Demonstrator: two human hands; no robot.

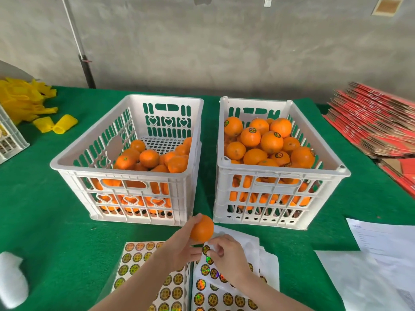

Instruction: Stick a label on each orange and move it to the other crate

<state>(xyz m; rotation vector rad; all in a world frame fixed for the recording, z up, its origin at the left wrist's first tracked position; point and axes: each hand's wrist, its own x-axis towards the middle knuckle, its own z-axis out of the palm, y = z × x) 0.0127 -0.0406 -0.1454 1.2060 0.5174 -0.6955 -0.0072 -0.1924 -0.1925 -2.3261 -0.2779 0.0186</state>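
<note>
Head view: left hand [179, 245] grips one orange [202, 228] above the near edge of the table [45, 209], in front of the gap between the two crates. Right hand [226, 254] pinches a round label [206, 249] at the top of the sticker sheet [215, 292], just beneath the fruit. Step judged in hand: peeling the label. Next it needs pressing flat onto the peel, then the orange goes into the right crate [280, 170], where labelled fruit lies; the left crate [125, 169] holds bare ones
</note>
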